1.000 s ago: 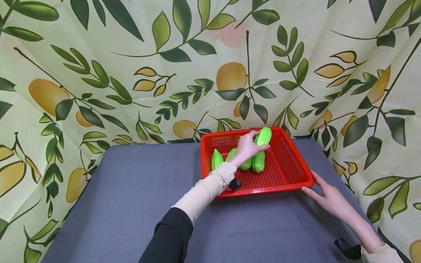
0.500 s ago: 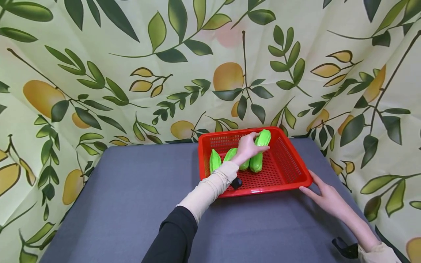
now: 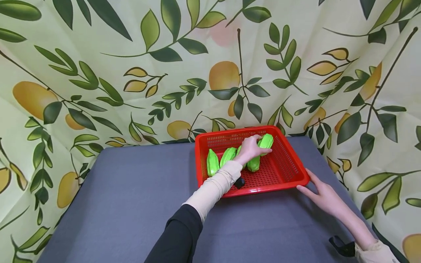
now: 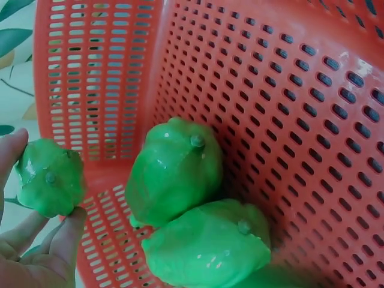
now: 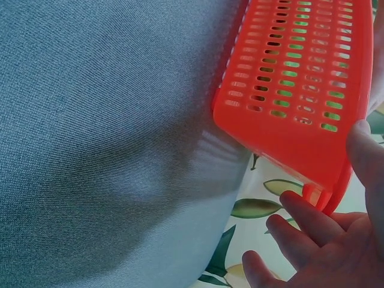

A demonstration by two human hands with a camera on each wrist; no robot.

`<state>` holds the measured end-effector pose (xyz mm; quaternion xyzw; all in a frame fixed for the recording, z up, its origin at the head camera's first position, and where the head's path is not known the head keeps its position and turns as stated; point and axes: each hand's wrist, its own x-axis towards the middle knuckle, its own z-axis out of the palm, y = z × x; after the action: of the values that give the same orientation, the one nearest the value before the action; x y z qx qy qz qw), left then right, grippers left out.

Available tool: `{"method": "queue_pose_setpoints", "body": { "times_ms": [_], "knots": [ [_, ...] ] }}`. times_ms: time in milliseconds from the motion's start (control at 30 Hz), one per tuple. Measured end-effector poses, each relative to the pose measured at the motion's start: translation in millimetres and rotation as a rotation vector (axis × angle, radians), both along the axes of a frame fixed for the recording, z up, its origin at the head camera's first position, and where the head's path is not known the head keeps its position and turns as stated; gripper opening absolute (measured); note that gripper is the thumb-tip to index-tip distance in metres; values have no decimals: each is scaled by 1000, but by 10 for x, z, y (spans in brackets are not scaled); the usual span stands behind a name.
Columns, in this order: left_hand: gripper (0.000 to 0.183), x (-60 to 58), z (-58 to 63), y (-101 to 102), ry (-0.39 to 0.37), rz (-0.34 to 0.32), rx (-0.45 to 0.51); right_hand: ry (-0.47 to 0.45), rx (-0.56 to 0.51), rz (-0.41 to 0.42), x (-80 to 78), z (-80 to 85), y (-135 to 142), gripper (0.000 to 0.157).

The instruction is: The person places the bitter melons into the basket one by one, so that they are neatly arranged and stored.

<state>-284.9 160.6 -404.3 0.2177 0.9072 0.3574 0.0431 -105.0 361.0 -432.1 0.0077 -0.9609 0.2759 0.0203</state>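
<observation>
My left hand [image 3: 251, 149] holds a ridged, bright green elongated vegetable [image 3: 266, 142] above the red plastic basket [image 3: 289, 184], thumb on its near side and fingers on the far side. The left wrist view shows the held vegetable [image 4: 51, 178] end-on, apart from two others in the basket. Several similar green vegetables [image 3: 212, 162] lie in the basket's left and middle; my left hand and wrist partly cover them. My right hand [image 3: 323, 195] holds the basket's near right corner. In the right wrist view its thumb touches the rim, its fingers below at the corner [image 5: 327, 198].
The basket stands at the back of a table with a grey-blue cloth [image 3: 144, 197]. A curtain [image 3: 184, 87] printed with leaves and fruit hangs behind and at both sides. Inside the basket, the red perforated floor [image 3: 268, 177] shows to the right of the vegetables.
My left hand has moved slightly right and lower over the basket with the held vegetable, uncovering more of the others. The right hand stays at the corner. The head view has shifted a little.
</observation>
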Motion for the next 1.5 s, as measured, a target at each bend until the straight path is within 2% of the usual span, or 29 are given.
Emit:
{"method": "queue_pose_setpoints", "body": {
  "times_ms": [233,500,733,933,1067,1167,1500],
  "knots": [
    [64,-34,-44,66,-12,-43,-29,7,-8,-1,-8,-14,0,81],
    [61,-22,-129,109,-10,-34,-55,16,-13,-1,-8,-12,17,79],
    [62,-33,-268,139,75,-51,-156,29,-21,6,2,-26,21,78],
    [59,-40,-333,211,157,-74,-229,33,-26,8,7,-13,29,77],
    [51,-43,-349,258,215,-87,-319,29,-28,7,1,-10,33,77],
    [50,-30,-341,275,219,-85,-351,21,-28,4,-7,-6,31,78],
    [56,43,-297,263,172,-93,-344,12,-25,-1,-3,-15,38,78]
  ]
}}
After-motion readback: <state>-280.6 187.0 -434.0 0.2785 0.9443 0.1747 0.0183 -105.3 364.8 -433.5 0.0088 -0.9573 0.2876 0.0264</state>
